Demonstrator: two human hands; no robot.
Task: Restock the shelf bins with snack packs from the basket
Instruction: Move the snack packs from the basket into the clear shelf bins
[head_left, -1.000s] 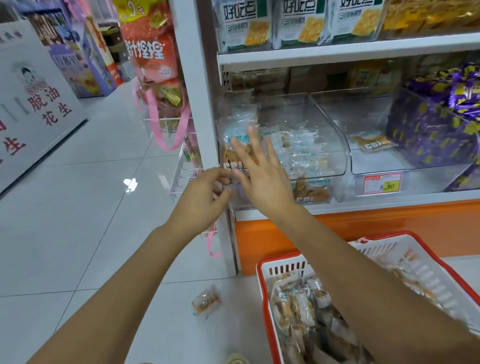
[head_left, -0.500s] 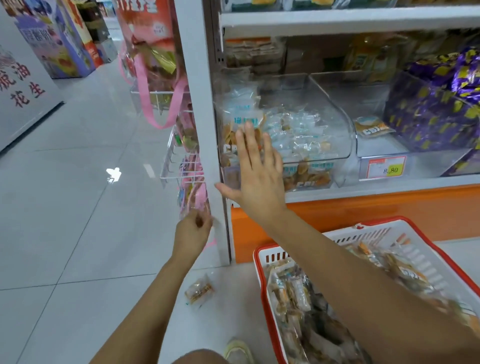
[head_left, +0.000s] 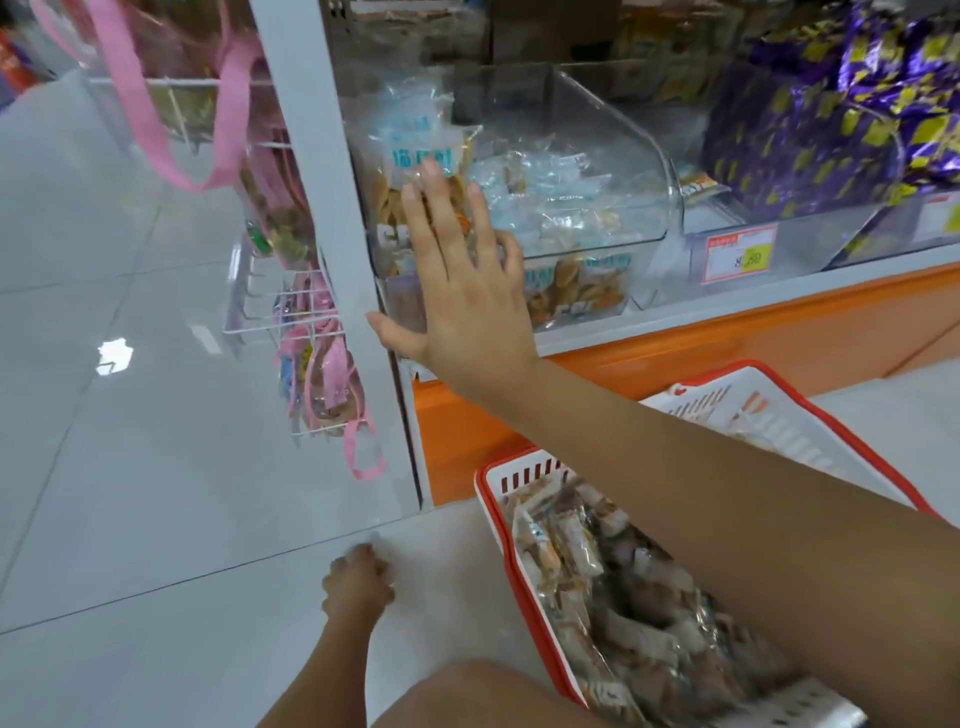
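Note:
My right hand (head_left: 467, 291) lies flat, fingers straight, against the front of the clear shelf bin (head_left: 623, 171), pressing on the snack packs (head_left: 561, 208) piled inside it. Low on the floor tiles, my left hand (head_left: 358, 579) is blurred, its fingers curled over the spot where a fallen snack pack lay; the pack is almost wholly hidden under the fingers. The red-rimmed white basket (head_left: 498, 525) stands on the floor at lower right, holding several wrapped snack packs (head_left: 597, 571). My right forearm crosses above it.
To the right, a second clear bin (head_left: 779, 228) holds one pack and carries a price tag (head_left: 737, 254). Purple bags (head_left: 805, 130) fill the bin beyond. The white shelf post (head_left: 322, 208) has a wire rack of pink hanging goods (head_left: 311, 338). An orange plinth (head_left: 727, 353) runs below the shelf.
My left hand dropped from the bin's front down to the floor and closed over the fallen pack. The right hand stayed flat on the bin. The view tilted downward.

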